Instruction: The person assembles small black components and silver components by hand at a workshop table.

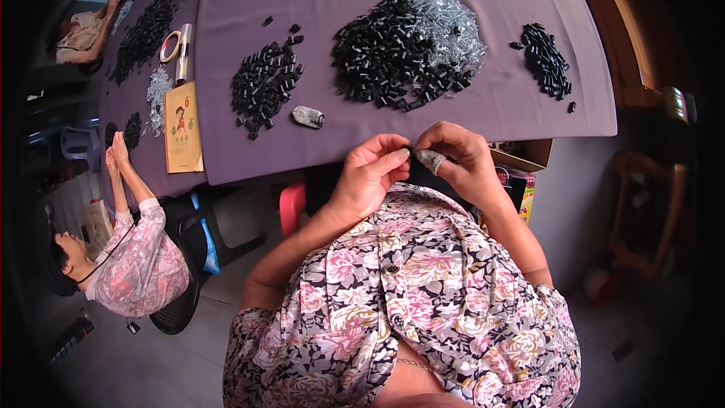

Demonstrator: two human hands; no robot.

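My left hand (370, 174) is closed in a pinch at the table's front edge, with a small black cylindrical piece (408, 149) between thumb and fingertips. Close beside it, my right hand (461, 153) is also pinched, its tips almost meeting the left ones; whatever it holds is too small to make out. One digit of the right hand wears a grey fabric finger sleeve (430, 160). Beyond the hands lies a big heap of short black cylinders (377, 60), with a pile of small clear pieces (449, 26) spread over its right side.
A smaller black pile (264, 83) and a loose grey sleeve (308, 116) lie left; another black pile (547, 60) lies right. Farther left are a tape roll (171, 46) and a yellow booklet (183, 127). Another person (140, 257) sits at left. An open box (529, 155) stands below the table edge.
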